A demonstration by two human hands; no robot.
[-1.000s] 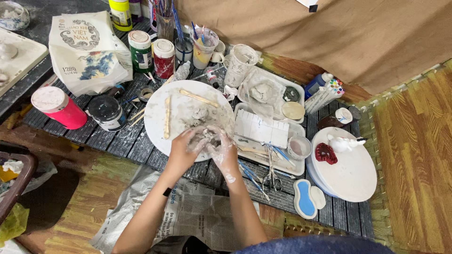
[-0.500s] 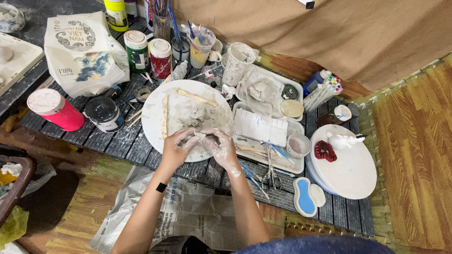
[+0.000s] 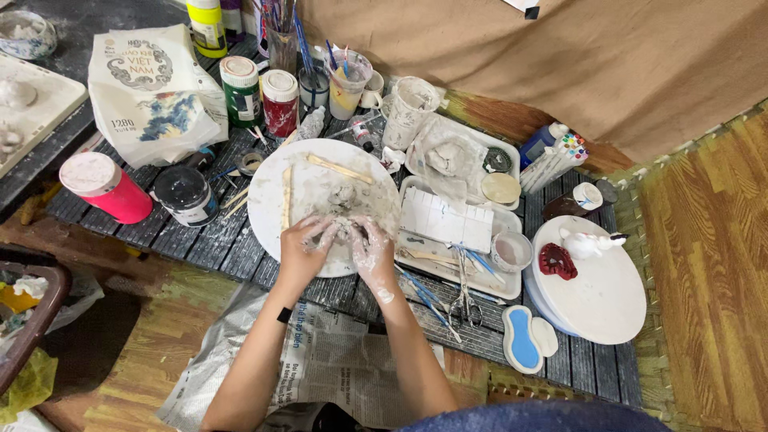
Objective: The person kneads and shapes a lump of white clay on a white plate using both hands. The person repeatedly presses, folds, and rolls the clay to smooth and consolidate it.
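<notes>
Clay (image 3: 346, 230), a small grey lump, sits pinched between the fingers of both hands near the lower edge of the round white board (image 3: 272, 172). Left hand (image 3: 304, 244) curls its fingers (image 3: 326, 234) in against the lump from one side; right hand (image 3: 370, 246) presses its fingers (image 3: 358, 228) in from the other, both smeared with pale slip up to the wrists. By the look of it, shaping is the step in hand: the lump is being squeezed and modelled on the board. A next move would likely call for light, even pressure, since wet clay this soft dents and tears easily.

Another grey scrap (image 3: 344, 194) lies just above the hands, and two flat wooden sticks (image 3: 338, 169) rest on the board, which is streaked with dried, chalky residue. Right of it stands a white tray (image 3: 512, 284) carrying a ridged white block (image 3: 446, 221), a small cup (image 3: 510, 251) and thin brushes. Scissors (image 3: 464, 300) lie at its lower edge on the dark slatted bench (image 3: 200, 240). Further right, a second round board (image 3: 608, 296) bears a glossy red piece (image 3: 557, 261) and a white figurine (image 3: 584, 242). Paint jars (image 3: 260, 96) and a pink tub (image 3: 104, 186) stand to the left; crumpled newspaper (image 3: 336, 368) lies below.
</notes>
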